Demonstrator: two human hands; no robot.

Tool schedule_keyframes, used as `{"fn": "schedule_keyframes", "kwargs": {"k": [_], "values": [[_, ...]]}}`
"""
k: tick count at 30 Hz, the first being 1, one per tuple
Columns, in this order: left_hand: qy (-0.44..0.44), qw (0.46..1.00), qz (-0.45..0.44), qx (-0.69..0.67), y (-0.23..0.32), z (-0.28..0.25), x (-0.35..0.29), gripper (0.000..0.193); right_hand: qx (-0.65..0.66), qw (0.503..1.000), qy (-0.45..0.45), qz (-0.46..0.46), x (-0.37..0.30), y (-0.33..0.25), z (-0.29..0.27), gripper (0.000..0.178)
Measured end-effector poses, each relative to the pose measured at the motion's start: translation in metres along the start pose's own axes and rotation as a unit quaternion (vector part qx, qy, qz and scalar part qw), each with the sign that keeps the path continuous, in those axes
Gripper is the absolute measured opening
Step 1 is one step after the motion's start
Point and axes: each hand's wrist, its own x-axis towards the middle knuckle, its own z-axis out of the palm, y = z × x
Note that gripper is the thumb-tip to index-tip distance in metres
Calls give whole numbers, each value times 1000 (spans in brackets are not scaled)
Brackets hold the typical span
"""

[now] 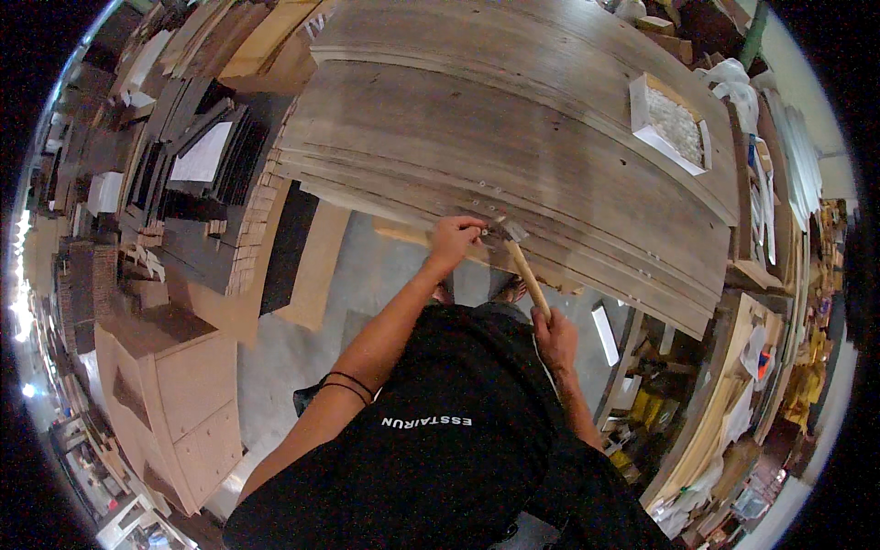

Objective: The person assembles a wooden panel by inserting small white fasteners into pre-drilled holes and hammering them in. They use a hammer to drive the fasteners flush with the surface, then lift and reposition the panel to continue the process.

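My right hand (555,339) is wrapped round the wooden handle of a hammer (528,279). The hammer's metal head is at the near edge of a large grey-brown wooden panel (431,119), close beside my left fingertips. My left hand (453,240) is closed in a pinch at that edge; what it pinches is too small to make out. Several small pale pieces (486,187) lie on the panel just beyond my left hand, and others are farther right along its near edge. A white open box (642,119) of small whitish pieces rests on the panel's right part.
Dark boards (211,165) are stacked at the left, with a pale sheet on top. A brown box-like cabinet (174,403) stands lower left on the grey floor (275,385). Wooden shelving (720,394) with boards and bags runs along the right.
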Motion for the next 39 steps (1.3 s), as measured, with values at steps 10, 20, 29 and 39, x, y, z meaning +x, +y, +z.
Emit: {"fn": "schedule_keyframes", "kwargs": {"k": [10,20,29,39], "values": [[77,997,-15,16,12,-30,-10,20,-23,997,5,-74,7,24,23,27],[99,995,-25,6,10,-34,-12,19,-15,999,-36,-29,7,7,14,32],[107,994,-19,7,7,-40,-8,18,-5,1000,-8,-29,2,2,13,35],[132,983,96,87,10,-38,1,22,21,1000,-11,0,4,-15,0,37]]}}
